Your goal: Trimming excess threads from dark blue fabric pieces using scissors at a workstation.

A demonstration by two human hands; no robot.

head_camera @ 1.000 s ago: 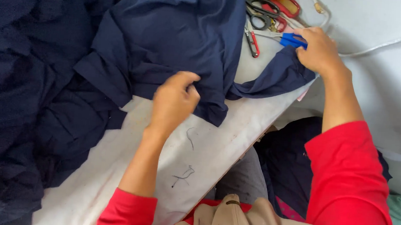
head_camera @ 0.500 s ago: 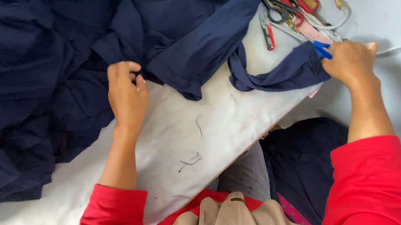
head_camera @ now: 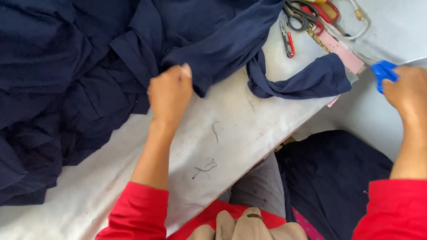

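Note:
My left hand [head_camera: 169, 93] is closed on the edge of a navy blue garment [head_camera: 204, 30] that lies spread over a white table [head_camera: 121, 178]. A long sleeve of that garment [head_camera: 305, 81] trails to the right across the table. My right hand [head_camera: 415, 88] is off the table's right edge and grips a small blue tool [head_camera: 384, 72]; it is clear of the sleeve's end. Both my arms wear red sleeves.
A large heap of navy cloth [head_camera: 33, 84] covers the table's left side. Black-handled scissors [head_camera: 298, 19], small red thread snips [head_camera: 287, 40], a pink strip [head_camera: 343, 51] and a white cord [head_camera: 355, 20] lie at the top right. Loose threads [head_camera: 204, 169] dot the table. Dark cloth [head_camera: 328, 181] lies below.
My left hand pulled the garment's edge to the left and then held it. My right hand moved right, away from the sleeve's end, with the blue tool.

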